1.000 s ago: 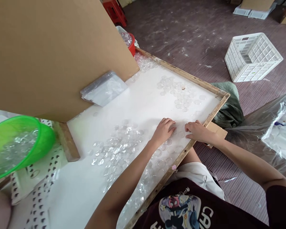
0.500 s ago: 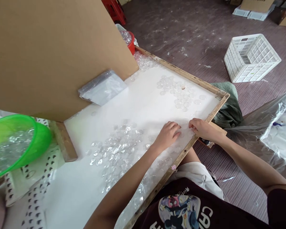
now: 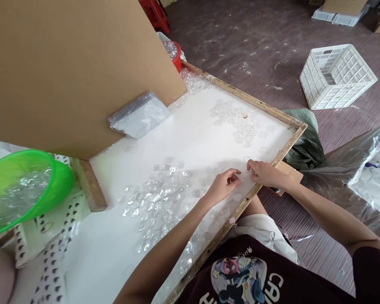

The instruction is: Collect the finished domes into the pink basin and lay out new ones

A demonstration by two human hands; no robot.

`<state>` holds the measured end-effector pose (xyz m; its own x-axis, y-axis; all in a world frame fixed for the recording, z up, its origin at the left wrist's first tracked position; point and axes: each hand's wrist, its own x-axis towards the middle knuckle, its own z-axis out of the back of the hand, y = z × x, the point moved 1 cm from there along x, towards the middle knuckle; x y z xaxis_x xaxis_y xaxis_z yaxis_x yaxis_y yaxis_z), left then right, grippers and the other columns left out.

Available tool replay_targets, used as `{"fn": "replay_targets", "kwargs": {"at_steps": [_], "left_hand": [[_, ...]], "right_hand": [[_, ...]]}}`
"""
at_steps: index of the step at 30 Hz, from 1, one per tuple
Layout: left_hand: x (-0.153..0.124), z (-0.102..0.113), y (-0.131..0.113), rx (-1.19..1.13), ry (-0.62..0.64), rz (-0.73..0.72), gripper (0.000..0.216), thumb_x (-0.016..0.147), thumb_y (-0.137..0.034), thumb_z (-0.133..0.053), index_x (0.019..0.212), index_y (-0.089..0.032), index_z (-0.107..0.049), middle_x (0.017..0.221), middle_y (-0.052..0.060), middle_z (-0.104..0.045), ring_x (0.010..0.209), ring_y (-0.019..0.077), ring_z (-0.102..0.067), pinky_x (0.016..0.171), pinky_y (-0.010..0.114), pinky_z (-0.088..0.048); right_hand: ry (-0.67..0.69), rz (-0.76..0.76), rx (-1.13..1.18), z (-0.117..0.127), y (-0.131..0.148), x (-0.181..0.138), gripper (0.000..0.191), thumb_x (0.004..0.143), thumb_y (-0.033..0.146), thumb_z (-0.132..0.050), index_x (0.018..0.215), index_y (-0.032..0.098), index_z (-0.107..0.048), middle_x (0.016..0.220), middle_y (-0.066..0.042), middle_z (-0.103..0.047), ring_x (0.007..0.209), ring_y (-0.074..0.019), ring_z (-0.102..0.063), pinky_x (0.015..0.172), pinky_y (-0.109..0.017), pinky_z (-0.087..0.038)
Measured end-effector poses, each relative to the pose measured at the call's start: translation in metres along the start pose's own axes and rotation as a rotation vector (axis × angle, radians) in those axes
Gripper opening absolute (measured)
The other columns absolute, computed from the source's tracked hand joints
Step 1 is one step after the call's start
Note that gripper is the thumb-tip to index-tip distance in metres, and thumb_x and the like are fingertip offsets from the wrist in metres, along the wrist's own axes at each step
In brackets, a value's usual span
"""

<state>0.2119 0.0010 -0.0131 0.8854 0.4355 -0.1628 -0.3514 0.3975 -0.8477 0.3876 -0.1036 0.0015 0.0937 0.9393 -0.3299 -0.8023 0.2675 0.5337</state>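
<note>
The left forearm partly hid the clear discs. The left edge cut off the green basin. Anything in the left hand or right hand was too small to tell.

White perforated crate on dark floor, red stool beyond a brown panel

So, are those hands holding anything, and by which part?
It can't be told: the left hand and right hand curl near clear discs, but any grip is too unclear.
</note>
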Motion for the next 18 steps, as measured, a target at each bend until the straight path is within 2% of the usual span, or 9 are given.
{"fn": "replay_targets", "kwargs": {"at_steps": [3, 7, 12, 15, 18], "left_hand": [[-0.004, 0.0, 0.002, 0.065, 0.008, -0.012, 0.021, 0.091, -0.028, -0.062, 0.11, -0.019, -0.064, 0.085, 0.002, -0.071, 0.076, 0.0173, -0.066, 0.071, 0.03, -0.054], [-0.01, 0.0, 0.004, 0.378, -0.075, -0.172, 0.016, 0.094, -0.023, -0.058, 0.108, -0.021, -0.065, 0.104, 0.007, -0.067, 0.097, 0.0219, -0.063, 0.085, 0.037, -0.054], [-0.018, -0.008, 0.0, 0.585, 0.092, -0.389, 0.015, 0.097, -0.018, -0.055, 0.109, -0.021, -0.064, 0.11, 0.007, -0.064, 0.105, 0.0231, -0.057, 0.093, 0.039, -0.049], [-0.017, -0.012, -0.001, 0.688, 0.068, -0.399, 0.011, 0.098, -0.02, -0.055, 0.104, -0.02, -0.063, 0.109, 0.007, -0.063, 0.104, 0.0241, -0.055, 0.091, 0.039, -0.047], [-0.014, -0.015, -0.002, 0.771, 0.004, -0.385, 0.009, 0.098, -0.023, -0.055, 0.096, -0.019, -0.062, 0.105, 0.007, -0.063, 0.103, 0.0247, -0.055, 0.088, 0.039, -0.046]], "right_hand": [[-0.051, 0.001, 0.01, 0.003, -0.01, -0.004, 0.024, 0.09, 0.008, -0.049, 0.113, 0.015, -0.054, 0.091, -0.007, -0.068, 0.084, -0.0209, -0.063, 0.074, -0.028, -0.039], [-0.164, -0.012, -0.096, 0.006, -0.018, -0.006, 0.017, 0.089, 0.008, -0.052, 0.103, 0.016, -0.058, 0.099, -0.009, -0.069, 0.092, -0.0223, -0.063, 0.087, -0.032, -0.037], [-0.252, 0.049, -0.027, 0.005, -0.022, 0.0, 0.013, 0.091, 0.01, -0.05, 0.094, 0.017, -0.061, 0.095, -0.007, -0.069, 0.082, -0.0185, -0.063, 0.087, -0.031, -0.038], [-0.358, 0.075, 0.076, 0.008, -0.028, 0.006, 0.014, 0.092, 0.012, -0.049, 0.089, 0.018, -0.061, 0.089, -0.005, -0.069, 0.077, -0.017, -0.062, 0.082, -0.029, -0.04], [-0.485, 0.036, 0.167, 0.013, -0.038, 0.01, 0.013, 0.092, 0.013, -0.049, 0.088, 0.018, -0.061, 0.083, -0.004, -0.067, 0.074, -0.0171, -0.061, 0.075, -0.027, -0.041]]}}
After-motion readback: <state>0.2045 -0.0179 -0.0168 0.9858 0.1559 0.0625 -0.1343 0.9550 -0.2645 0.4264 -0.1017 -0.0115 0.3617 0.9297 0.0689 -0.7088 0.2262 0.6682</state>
